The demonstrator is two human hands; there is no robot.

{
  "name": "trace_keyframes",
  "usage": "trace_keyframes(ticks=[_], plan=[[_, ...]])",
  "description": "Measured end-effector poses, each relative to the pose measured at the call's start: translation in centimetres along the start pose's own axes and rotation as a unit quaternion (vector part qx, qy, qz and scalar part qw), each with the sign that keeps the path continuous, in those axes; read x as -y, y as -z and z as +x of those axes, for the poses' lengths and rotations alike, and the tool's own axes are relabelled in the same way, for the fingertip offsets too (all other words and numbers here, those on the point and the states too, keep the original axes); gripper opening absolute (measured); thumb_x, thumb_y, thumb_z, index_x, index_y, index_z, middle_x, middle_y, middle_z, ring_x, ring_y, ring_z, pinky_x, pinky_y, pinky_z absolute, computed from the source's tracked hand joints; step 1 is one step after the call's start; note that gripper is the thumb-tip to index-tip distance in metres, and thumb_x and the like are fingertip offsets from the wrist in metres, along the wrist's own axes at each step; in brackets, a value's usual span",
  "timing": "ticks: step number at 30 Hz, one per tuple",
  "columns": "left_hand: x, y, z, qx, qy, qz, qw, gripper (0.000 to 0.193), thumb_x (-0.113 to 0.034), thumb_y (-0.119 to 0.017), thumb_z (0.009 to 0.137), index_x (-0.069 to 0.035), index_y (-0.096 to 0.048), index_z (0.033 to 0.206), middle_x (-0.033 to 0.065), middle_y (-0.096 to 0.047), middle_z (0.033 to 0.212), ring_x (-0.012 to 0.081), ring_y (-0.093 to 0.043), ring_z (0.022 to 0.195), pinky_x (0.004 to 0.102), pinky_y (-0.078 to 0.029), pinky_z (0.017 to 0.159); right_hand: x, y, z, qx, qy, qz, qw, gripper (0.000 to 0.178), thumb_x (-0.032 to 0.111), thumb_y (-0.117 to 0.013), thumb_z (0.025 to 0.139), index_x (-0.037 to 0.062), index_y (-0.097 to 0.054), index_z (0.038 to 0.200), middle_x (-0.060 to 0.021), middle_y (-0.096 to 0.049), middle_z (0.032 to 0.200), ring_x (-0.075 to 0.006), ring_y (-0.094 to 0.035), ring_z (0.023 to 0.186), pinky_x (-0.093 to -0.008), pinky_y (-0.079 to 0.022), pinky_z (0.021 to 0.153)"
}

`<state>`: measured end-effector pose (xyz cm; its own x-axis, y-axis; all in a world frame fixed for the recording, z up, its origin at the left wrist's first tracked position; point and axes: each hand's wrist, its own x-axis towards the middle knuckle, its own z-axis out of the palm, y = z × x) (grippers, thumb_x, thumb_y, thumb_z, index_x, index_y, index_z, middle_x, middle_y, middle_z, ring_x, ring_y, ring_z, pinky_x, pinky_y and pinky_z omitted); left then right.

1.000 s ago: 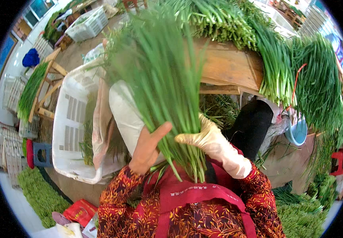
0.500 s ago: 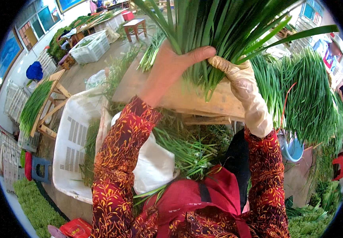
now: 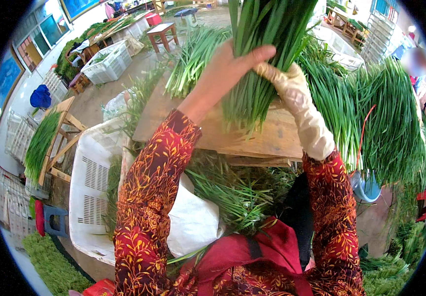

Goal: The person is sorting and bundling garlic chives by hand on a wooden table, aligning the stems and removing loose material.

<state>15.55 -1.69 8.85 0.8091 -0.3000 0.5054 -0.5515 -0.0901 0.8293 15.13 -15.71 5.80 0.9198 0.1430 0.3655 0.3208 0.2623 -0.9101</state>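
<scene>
Chive bundle point(image 3: 267, 44) held upright above the wooden table point(image 3: 267, 135), cut ends hanging just over the boards, leaf tips running out of the top of the view. Left hand point(image 3: 227, 69), bare, wrapped tight around the stalks, thumb across the front. Right hand point(image 3: 284, 81), in a pale glove, clasped on the same bundle from the other side, touching the left thumb. More chives point(image 3: 370, 113) lie heaped on the table to the right. White plastic crate point(image 3: 92, 192) stands lower left.
</scene>
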Motion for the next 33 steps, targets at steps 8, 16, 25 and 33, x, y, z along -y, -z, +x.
trace_keyframes(ticks=[8, 16, 25, 33], plan=[[2.0, 0.4, 0.7, -0.005, -0.004, -0.154, 0.988, 0.042, -0.031, -0.064, 0.074, 0.001, -0.054, 0.100, 0.0056, -0.056, 0.095, 0.0105, -0.053, 0.083, 0.0249, -0.042, 0.075, -0.1, 0.5, 0.9, 0.108, -0.026, -0.056, 0.992, 0.053, 0.041, -0.063, 0.072, 0.0008, -0.053, 0.105, -0.0084, -0.060, 0.088, -0.0133, -0.057, 0.076, -0.0263, -0.046, 0.067], [-4.1, 2.5, -0.6, 0.101, 0.024, -0.270, 0.957, 0.080, -0.031, -0.060, 0.076, -0.008, -0.008, 0.133, 0.0193, -0.024, 0.132, 0.0298, -0.029, 0.121, 0.0318, -0.047, 0.080, 2.8, -1.7, 0.5, 0.272, -0.091, -0.114, 0.951, 0.048, 0.047, -0.058, 0.073, 0.0013, -0.059, 0.088, -0.0073, -0.061, 0.073, -0.0128, -0.058, 0.061, -0.0252, -0.047, 0.057], [-0.1, 8.7, -8.7, -0.129, 0.011, -0.460, 0.879, 0.022, -0.022, -0.047, 0.083, -0.009, -0.045, 0.102, -0.0063, -0.046, 0.073, 0.0057, -0.050, 0.073, 0.0439, -0.031, 0.096, -5.5, 0.9, -6.1, 0.414, -0.184, -0.174, 0.874, 0.037, 0.038, -0.057, 0.077, 0.0021, -0.062, 0.083, -0.0025, -0.059, 0.074, -0.0094, -0.051, 0.065, -0.0246, -0.042, 0.060], [-0.7, 11.9, -14.1, -0.280, -0.027, -0.430, 0.858, 0.016, -0.019, -0.050, 0.083, -0.009, -0.044, 0.093, -0.0030, -0.045, 0.071, 0.0070, -0.049, 0.071, 0.0434, -0.026, 0.100, -10.4, 5.3, -16.4, 0.148, -0.277, 0.050, 0.948, 0.023, 0.029, -0.055, 0.080, 0.0064, -0.056, 0.083, 0.0058, -0.041, 0.052, -0.0026, -0.029, 0.039, -0.0182, -0.020, 0.035]])
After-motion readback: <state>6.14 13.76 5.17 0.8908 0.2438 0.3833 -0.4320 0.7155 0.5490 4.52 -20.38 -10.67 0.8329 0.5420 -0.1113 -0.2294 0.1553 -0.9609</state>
